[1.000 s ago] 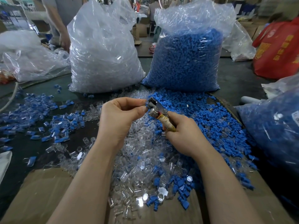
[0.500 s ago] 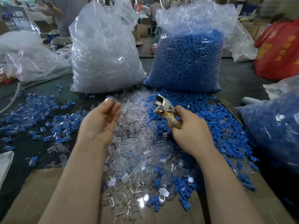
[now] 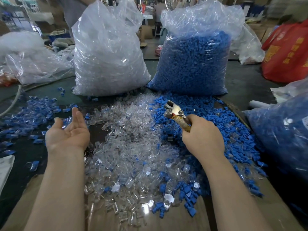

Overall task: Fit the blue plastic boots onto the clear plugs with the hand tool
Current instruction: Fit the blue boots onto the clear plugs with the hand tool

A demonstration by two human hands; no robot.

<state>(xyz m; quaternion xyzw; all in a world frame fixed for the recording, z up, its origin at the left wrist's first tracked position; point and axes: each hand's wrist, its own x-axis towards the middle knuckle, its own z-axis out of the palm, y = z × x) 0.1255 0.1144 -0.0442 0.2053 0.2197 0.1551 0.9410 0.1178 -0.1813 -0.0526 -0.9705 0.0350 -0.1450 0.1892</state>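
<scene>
Hand tool in right fingers (upright)

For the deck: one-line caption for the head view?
Right hand grips the hand tool over loose blue boots and clear plugs; left hand open, empty.

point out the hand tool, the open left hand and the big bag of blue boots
hand tool [image 3: 173, 109], head view, metal head.
left hand [image 3: 70, 134], head view, palm.
bag of blue boots [image 3: 193, 64], head view, blue-filled front.

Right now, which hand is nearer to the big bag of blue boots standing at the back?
The right hand, gripping the hand tool, sits just in front of the bag of blue boots. The left hand, open palm-up, is off to the bag's left, over the scattered assembled pieces.
</scene>
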